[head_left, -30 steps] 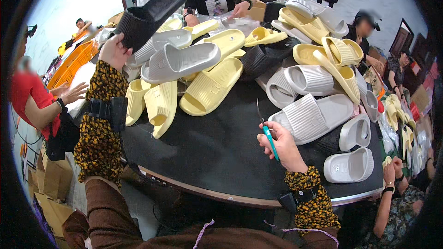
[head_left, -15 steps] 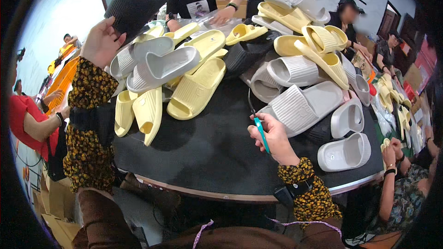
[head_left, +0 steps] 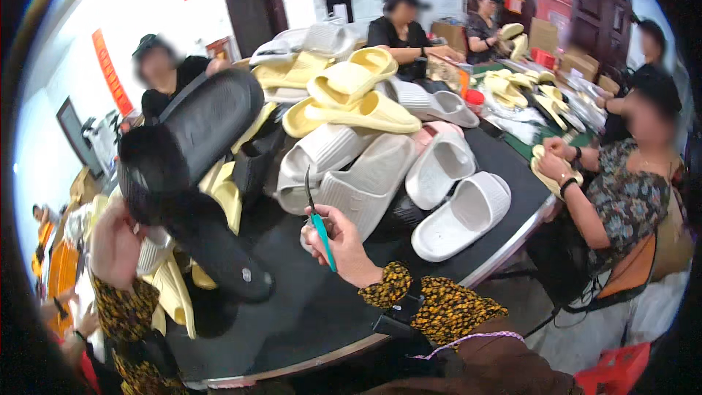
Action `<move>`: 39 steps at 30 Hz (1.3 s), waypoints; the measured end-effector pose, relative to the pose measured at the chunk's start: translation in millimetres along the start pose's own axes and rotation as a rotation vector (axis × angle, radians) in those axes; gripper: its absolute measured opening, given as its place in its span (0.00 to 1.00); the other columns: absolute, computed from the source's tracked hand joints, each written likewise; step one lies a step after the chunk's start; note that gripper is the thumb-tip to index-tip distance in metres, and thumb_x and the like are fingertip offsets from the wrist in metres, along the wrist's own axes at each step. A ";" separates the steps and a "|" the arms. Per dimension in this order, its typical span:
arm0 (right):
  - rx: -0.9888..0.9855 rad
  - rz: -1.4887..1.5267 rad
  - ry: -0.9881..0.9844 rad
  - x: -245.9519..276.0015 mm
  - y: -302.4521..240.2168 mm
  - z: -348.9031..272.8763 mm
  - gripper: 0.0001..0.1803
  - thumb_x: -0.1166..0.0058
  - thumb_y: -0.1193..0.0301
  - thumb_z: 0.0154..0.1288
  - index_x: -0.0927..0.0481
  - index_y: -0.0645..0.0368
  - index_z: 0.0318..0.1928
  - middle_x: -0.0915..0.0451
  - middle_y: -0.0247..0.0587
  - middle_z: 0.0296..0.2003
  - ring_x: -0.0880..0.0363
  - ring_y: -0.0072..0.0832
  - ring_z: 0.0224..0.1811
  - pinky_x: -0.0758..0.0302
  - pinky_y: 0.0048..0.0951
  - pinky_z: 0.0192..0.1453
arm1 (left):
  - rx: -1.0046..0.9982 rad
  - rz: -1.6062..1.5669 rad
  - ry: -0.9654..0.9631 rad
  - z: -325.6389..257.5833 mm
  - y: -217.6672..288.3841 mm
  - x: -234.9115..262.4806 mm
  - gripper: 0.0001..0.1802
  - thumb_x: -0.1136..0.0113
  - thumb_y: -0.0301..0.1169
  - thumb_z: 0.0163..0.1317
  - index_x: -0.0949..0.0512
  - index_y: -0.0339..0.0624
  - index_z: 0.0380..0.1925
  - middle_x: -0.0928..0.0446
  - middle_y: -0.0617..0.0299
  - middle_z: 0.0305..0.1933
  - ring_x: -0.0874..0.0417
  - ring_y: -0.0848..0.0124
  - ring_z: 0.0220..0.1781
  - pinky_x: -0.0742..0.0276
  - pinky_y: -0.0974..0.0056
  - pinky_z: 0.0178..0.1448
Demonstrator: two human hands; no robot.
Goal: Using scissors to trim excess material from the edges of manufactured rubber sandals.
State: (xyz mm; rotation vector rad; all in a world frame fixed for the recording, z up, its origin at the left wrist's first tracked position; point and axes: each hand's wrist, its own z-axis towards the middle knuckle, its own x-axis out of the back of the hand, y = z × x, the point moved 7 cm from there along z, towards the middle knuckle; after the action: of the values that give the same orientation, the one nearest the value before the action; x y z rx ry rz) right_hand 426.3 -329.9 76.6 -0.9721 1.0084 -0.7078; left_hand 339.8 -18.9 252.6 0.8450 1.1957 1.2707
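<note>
My left hand [head_left: 118, 245], slightly blurred, is closed at the strap end of a pair of black slippers. One black slipper [head_left: 216, 121] tilts up toward the far side; the other black slipper [head_left: 212, 241] slants down over the table. Part of my left fingers is hidden behind them. My right hand [head_left: 347, 249] is closed around a teal-handled tool [head_left: 322, 240] with a slim, dark, curved tip pointing up. Just beyond it lie a grey ribbed slipper [head_left: 373, 179] and two white slippers, the nearer white slipper [head_left: 461, 219] close to the table edge.
Yellow slippers [head_left: 358, 113] and grey ones are heaped on the black table [head_left: 322, 329]. At right a co-worker's hands [head_left: 559, 157] hold a yellow slipper. Other people sit across the table and beside a green-topped table [head_left: 523, 146]. A red stool [head_left: 614, 369] stands at lower right.
My view has swung right. The black footwear in my left hand has come down and nearer, now showing as two slippers. My right hand still grips the teal-handled tool.
</note>
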 end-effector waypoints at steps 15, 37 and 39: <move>-0.002 0.100 -0.004 3.0 3.4 4.7 0.20 0.47 0.76 0.59 0.31 0.57 0.53 0.27 0.34 0.29 0.30 0.14 0.19 0.31 0.14 0.18 | 0.078 0.822 0.089 -39.3 -32.0 17.6 0.18 0.44 0.24 0.58 0.29 0.26 0.48 0.24 0.64 0.37 0.26 0.81 0.36 0.31 0.76 0.40; -0.079 -0.091 -0.075 -12.4 2.0 -4.0 0.18 0.45 0.69 0.62 0.30 0.61 0.51 0.27 0.32 0.26 0.32 0.12 0.19 0.33 0.14 0.19 | -0.355 1.513 0.029 37.5 -18.2 -20.2 0.21 0.38 0.39 0.53 0.23 0.37 0.44 0.23 0.51 0.43 0.23 0.58 0.49 0.30 0.59 0.54; -0.094 -0.112 -0.080 -9.9 2.8 -2.5 0.19 0.45 0.69 0.61 0.30 0.61 0.51 0.27 0.32 0.26 0.31 0.12 0.19 0.33 0.14 0.19 | -0.467 1.537 0.094 36.4 -23.8 -24.3 0.18 0.38 0.36 0.54 0.22 0.39 0.43 0.26 0.50 0.48 0.27 0.53 0.53 0.32 0.57 0.57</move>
State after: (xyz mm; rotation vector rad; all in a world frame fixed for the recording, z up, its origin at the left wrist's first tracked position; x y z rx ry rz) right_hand 420.3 -321.2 77.2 -1.1370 0.9287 -0.7129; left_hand 383.2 -41.2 242.5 1.3757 0.0483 2.6577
